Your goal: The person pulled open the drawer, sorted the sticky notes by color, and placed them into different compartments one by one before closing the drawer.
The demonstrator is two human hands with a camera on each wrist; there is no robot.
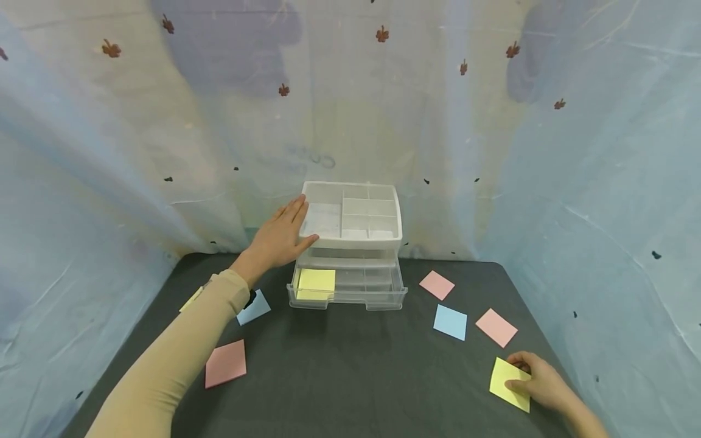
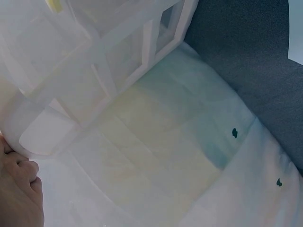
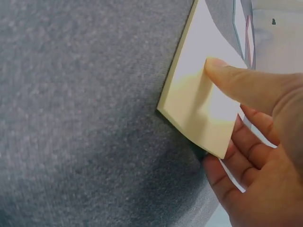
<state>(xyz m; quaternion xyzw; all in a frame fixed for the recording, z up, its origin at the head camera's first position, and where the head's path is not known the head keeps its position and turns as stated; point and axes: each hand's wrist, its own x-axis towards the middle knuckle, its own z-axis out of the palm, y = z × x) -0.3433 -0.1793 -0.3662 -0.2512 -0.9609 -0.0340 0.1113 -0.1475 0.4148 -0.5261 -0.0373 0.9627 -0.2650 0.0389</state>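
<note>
My right hand (image 1: 539, 380) pinches a yellow sticky note pad (image 1: 505, 384) at the table's right front, thumb on top and fingers beneath its edge. In the right wrist view the pad (image 3: 199, 90) bends slightly off the dark cloth. My left hand (image 1: 280, 236) rests with straight fingers against the left side of a white desk organizer (image 1: 350, 243) with a divided top. Below that top, a clear drawer (image 1: 367, 298) stands pulled out, with a yellow sticky note pad (image 1: 316, 283) in its left part. The left wrist view shows the organizer's side (image 2: 109, 61) close up.
Right of the organizer lie pink pads (image 1: 437, 285) (image 1: 496, 328) and a blue pad (image 1: 451, 322). Near my left arm are a blue pad (image 1: 254, 309), a pink pad (image 1: 226, 364) and a partly hidden yellow pad (image 1: 190, 299). A patterned curtain (image 1: 350, 121) hangs behind the dark table (image 1: 350, 371).
</note>
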